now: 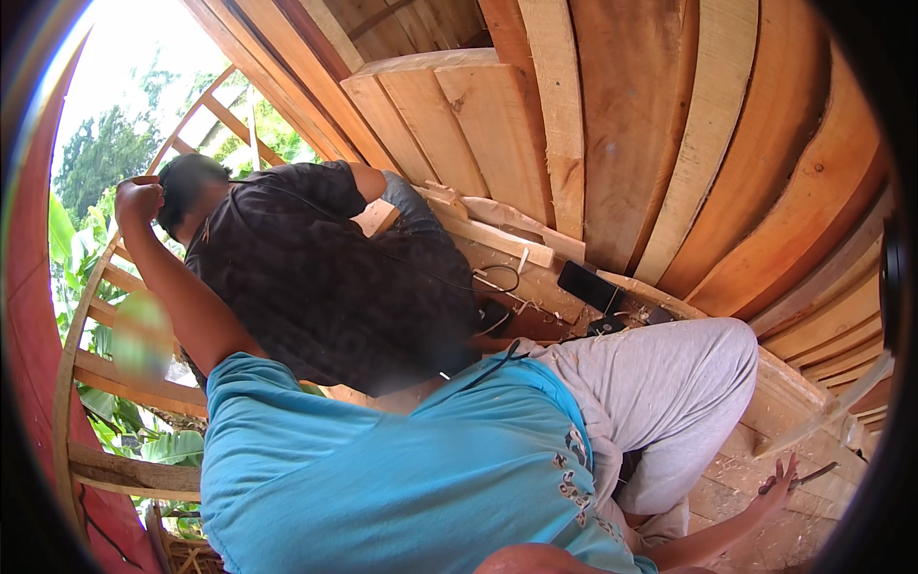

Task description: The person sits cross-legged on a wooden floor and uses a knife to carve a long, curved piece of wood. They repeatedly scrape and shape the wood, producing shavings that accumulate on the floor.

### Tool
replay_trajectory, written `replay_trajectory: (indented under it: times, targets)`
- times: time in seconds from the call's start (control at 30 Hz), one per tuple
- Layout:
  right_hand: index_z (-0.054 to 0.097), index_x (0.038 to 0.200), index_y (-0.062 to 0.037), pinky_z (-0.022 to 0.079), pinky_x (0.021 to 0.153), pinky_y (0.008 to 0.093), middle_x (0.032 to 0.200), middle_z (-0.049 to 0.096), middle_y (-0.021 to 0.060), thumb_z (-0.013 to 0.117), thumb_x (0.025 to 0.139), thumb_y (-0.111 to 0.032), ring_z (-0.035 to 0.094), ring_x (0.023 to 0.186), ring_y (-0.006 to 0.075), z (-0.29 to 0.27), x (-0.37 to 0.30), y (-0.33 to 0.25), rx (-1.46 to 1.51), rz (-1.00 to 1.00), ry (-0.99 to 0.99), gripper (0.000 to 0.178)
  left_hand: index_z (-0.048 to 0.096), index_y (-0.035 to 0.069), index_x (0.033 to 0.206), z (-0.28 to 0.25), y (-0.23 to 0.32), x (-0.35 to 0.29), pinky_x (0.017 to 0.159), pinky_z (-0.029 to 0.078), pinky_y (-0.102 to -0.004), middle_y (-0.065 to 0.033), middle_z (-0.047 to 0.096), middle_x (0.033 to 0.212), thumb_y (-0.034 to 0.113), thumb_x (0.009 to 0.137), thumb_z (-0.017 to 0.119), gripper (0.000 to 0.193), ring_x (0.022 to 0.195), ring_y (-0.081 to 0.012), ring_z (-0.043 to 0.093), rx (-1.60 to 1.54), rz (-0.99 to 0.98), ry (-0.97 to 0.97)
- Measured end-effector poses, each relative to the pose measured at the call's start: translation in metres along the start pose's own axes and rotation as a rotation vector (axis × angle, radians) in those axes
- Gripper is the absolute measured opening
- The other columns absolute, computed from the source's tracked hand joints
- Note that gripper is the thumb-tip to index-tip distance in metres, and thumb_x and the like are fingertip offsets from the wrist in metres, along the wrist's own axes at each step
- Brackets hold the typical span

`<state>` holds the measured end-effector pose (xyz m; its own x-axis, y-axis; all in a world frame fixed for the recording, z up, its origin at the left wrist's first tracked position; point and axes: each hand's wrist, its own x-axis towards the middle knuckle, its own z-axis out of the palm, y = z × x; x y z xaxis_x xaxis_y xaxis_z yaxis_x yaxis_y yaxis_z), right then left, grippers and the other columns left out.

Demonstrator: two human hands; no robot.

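My left arm reaches up from a blue sleeve. My left hand (140,199) is closed beside the dark hair of a person in a black shirt (316,258). I cannot make out what its fingers hold, if anything. Low on the right, my right hand (778,486) grips a thin dark stick-like tool (815,474) crosswise, above boards strewn with shavings. The tool's exact kind is too small to tell. My blue shirt (382,478) and grey trousers (660,392) fill much of the lower view.
Curved plank walls (631,124) rise on the right. A black phone (590,287) lies on boards near my knee, with a thin cable (507,272) beside it. Wooden ribs (110,373) stand at the left, with plants behind. A translucent strip (827,413) juts in at the right.
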<state>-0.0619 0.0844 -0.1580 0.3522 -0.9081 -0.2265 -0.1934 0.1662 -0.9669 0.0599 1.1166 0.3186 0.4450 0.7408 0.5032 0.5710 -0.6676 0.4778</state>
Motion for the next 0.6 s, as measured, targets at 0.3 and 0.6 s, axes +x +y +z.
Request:
replay_trajectory:
  times: [0.3,0.6]
  targets:
    - [0.058,0.133,-0.0128,0.024,0.039,0.0144,0.118,0.067,0.0165,0.059,0.095,-0.036,0.035,0.045,0.0008,-0.018,0.024,0.022,-0.004,-0.04,0.019,0.045,0.075,0.002,0.073,0.048,0.05,-0.084,0.052,0.049,-0.0325,-0.0042,0.066,0.065,0.021,0.072,0.084,0.021,0.054,-0.0124,0.06,0.502,-0.102,-0.215]
    - [0.062,0.129,-0.0151,0.024,0.039,0.0145,0.115,0.067,0.0149,0.06,0.094,-0.036,0.035,0.046,0.0005,-0.02,0.029,0.026,-0.001,-0.01,0.013,0.041,0.075,0.0,0.076,0.046,0.055,-0.104,0.053,0.051,-0.0298,-0.0082,0.068,0.066,0.014,0.072,0.081,0.016,0.056,-0.0141,0.063,0.445,-0.099,-0.358]
